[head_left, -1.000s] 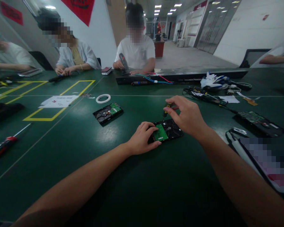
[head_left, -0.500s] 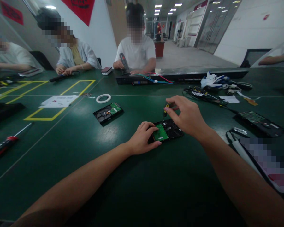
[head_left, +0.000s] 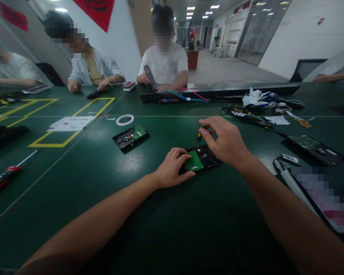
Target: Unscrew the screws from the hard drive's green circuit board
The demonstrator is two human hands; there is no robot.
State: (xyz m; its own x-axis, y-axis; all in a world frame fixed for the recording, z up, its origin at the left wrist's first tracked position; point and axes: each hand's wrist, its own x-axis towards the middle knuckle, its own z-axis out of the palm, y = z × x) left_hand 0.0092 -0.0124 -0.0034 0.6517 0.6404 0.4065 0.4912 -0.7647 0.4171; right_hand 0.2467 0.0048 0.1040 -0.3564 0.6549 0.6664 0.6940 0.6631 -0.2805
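Note:
A black hard drive with a green circuit board [head_left: 195, 162] lies flat on the green table in front of me. My left hand [head_left: 174, 166] grips its left end, thumb along the near edge and fingers over the board. Between the thumb and fingers of my right hand [head_left: 225, 139] a small black and yellow screwdriver [head_left: 199, 135] is pinched upright. Its shaft points down at the far edge of the drive, near the board; whether the tip sits in a screw is too small to tell.
Another hard drive [head_left: 131, 137] lies to the left by a roll of white tape [head_left: 125, 120]. At far left is a red and black screwdriver [head_left: 5, 179]. On the right are a third drive [head_left: 313, 149], cables and white gloves [head_left: 258, 97]. Several people sit around the table.
The screwdriver in my right hand has shifted slightly left, and its shaft now shows over the drive's far edge. My left hand stays put. A co-worker across has moved a dark tool rightward.

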